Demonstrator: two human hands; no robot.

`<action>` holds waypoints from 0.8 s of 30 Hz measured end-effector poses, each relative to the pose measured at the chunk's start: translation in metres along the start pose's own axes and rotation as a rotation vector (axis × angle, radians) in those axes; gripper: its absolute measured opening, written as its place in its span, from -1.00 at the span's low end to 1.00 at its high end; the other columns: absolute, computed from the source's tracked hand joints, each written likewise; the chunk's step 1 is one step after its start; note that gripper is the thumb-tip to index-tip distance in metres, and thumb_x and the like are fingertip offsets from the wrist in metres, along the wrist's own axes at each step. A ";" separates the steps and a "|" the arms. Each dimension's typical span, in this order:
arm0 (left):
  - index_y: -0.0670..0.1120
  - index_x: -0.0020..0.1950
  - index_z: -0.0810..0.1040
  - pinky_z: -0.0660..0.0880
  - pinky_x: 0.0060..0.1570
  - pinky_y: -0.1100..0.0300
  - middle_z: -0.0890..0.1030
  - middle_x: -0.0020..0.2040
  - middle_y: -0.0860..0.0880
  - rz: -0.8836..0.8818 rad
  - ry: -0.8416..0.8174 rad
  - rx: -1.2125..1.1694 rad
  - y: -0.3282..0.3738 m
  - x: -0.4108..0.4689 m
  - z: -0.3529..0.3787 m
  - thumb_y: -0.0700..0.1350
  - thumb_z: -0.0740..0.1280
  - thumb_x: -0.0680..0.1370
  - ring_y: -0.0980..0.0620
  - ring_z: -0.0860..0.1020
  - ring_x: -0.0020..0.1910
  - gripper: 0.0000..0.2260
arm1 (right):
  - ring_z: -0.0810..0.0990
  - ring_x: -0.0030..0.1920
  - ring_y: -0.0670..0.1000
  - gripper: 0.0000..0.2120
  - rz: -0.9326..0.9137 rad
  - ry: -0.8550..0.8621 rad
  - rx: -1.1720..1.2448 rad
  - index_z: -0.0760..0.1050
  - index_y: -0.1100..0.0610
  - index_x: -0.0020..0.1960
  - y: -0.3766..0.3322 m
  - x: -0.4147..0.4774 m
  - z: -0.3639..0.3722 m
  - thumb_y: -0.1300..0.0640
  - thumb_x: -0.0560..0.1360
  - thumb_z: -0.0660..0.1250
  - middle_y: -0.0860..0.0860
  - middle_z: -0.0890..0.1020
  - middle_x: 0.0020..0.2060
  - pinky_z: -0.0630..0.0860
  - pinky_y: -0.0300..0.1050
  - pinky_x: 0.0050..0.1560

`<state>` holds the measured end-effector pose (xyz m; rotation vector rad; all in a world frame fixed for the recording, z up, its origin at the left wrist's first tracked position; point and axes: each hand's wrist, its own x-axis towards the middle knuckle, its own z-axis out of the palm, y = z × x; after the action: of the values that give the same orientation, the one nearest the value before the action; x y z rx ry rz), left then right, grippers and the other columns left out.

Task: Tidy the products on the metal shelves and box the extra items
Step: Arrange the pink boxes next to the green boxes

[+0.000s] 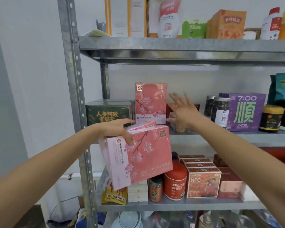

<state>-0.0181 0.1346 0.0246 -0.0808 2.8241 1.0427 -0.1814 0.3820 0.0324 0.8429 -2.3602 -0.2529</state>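
1. left hand (117, 130) gripped a stack of pink blossom boxes (143, 158) at its upper-left edge, fingers curled over the front face. At least two boxes in the stack; exact count unclear.
2. The stack was off the shelf and tilted. It was held in front of the metal shelf unit (76, 96), near its left post, overlapping the middle and lower levels in view.
3. right hand (183, 111) was empty, fingers straight and spread, raised at middle-shelf level just right of an upright pink box (150, 102). Could not tell whether it touched the box.
4. The upright pink box stood on the middle shelf with the same blossom print. It sat right against a row of dark green boxes (109, 115) on its left.
5. Further right on the middle shelf were dark-lidded jars (220, 109), a purple box (245, 112) and a black-and-yellow jar (271, 118).
6. The lower shelf held yellow sachets (113, 195), a small jar (155, 188), a red canister (175, 181), a row of orange NFC boxes (202, 183) and reddish-pink boxes (230, 183).
7. The top shelf held white-and-orange cartons (120, 15), a white pouch (169, 17), a green box (193, 29), an orange box (227, 24) and a white bottle (271, 23).
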 end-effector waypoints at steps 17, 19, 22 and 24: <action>0.15 0.54 0.12 0.55 0.19 -0.02 0.46 0.27 0.02 0.050 -0.089 0.164 -0.015 0.019 -0.018 -0.15 0.55 0.38 -0.10 0.59 0.16 -0.13 | -0.29 0.55 0.15 0.12 0.087 -0.029 0.022 -0.36 0.14 0.56 -0.016 0.116 0.003 -0.38 0.42 0.29 0.15 -0.24 0.56 -0.36 0.33 0.41; 0.17 0.53 0.12 0.56 0.17 0.05 0.45 0.25 0.07 0.054 -0.095 0.161 -0.018 0.019 -0.021 -0.14 0.55 0.38 -0.04 0.59 0.15 -0.13 | -0.19 0.57 0.16 0.12 0.102 -0.023 0.040 -0.33 0.13 0.56 -0.017 0.122 0.002 -0.37 0.41 0.32 0.14 -0.11 0.57 -0.36 0.35 0.40; 0.17 0.53 0.14 0.55 0.19 0.01 0.45 0.29 0.03 0.050 -0.096 0.161 -0.021 0.017 -0.023 -0.15 0.55 0.37 -0.06 0.58 0.16 -0.13 | 0.04 0.52 0.21 0.08 0.142 0.026 0.036 -0.11 0.15 0.57 -0.018 0.129 -0.009 -0.33 0.36 0.39 0.17 0.13 0.48 -0.27 0.35 0.45; 0.15 0.54 0.14 0.53 0.21 -0.06 0.45 0.31 -0.01 0.049 -0.089 0.152 -0.023 0.016 -0.022 -0.16 0.55 0.38 -0.11 0.58 0.18 -0.13 | 0.12 0.46 0.23 -0.04 0.139 0.057 0.012 0.13 0.16 0.50 -0.018 0.132 -0.019 -0.30 0.32 0.43 0.18 0.22 0.40 -0.18 0.30 0.48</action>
<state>-0.0338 0.1033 0.0242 0.0492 2.8256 0.8156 -0.2408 0.2854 0.1050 0.6788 -2.3568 -0.1555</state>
